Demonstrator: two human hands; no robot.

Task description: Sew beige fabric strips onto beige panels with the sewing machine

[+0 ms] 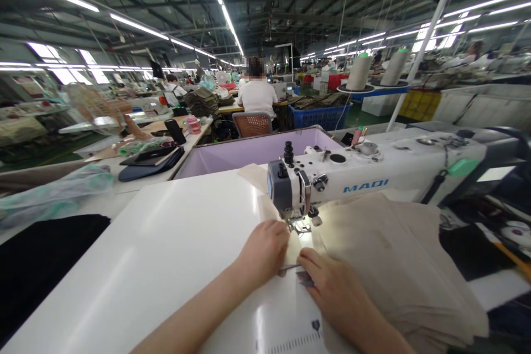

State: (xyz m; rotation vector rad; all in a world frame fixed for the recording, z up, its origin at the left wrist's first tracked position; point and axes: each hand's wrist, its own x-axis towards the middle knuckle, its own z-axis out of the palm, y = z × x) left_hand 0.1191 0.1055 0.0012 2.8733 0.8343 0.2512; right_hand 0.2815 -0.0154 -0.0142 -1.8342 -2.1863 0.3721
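Note:
A beige fabric piece (293, 253) lies under the presser foot (302, 227) of a white sewing machine (360, 168). My left hand (264, 246) is closed on the fabric's left edge, close beside the foot, with its fingertips partly hidden. On the near right edge, my right hand (338, 285) has its fingers curled on the same fabric. A small dark grey metal tool (306, 279), perhaps thread snips, shows under the right fingers; its handle is hidden. More beige fabric panels (385, 249) lie stacked to the right, beside and under the right forearm.
The white tabletop (174, 243) stretches left. Behind it stands a lilac-lined bin (249, 149). Thread cones (359, 73) stand on a rack at the back right. A side table on the left holds a dark blue flat item (151, 165). A seated person (258, 97) is ahead.

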